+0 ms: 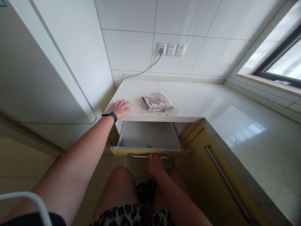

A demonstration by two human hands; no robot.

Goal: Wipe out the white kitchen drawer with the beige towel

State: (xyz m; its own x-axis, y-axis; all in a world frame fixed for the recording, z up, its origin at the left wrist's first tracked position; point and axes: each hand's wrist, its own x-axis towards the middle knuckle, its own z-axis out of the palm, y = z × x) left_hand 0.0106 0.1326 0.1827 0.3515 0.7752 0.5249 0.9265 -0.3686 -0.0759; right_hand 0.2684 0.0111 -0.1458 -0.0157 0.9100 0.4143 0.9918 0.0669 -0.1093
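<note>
- The left hand point(119, 108) lies flat on the front left corner of the pale stone surface point(195, 100), with its fingers point(124, 103) stretched out, slightly spread, and holding nothing.
- A dark wristband point(110, 115) is on the left wrist.
- The right hand point(154, 164) is at the metal handle point(149, 156) of the yellow drawer point(145, 138); its fingers point(155, 156) are curled over the handle and gripping it.
- The drawer is pulled out below the surface, and its pale inside is visible.
- A folded, patterned cloth point(157, 101) lies on the surface above the drawer, to the right of the left hand and apart from it.
- On the tiled wall behind there is a row of sockets point(171, 49), and a grey cable point(150, 67) is plugged into the left one.
- A yellow cabinet door point(211, 182) with a long bar handle stands to the right of the drawer.
</note>
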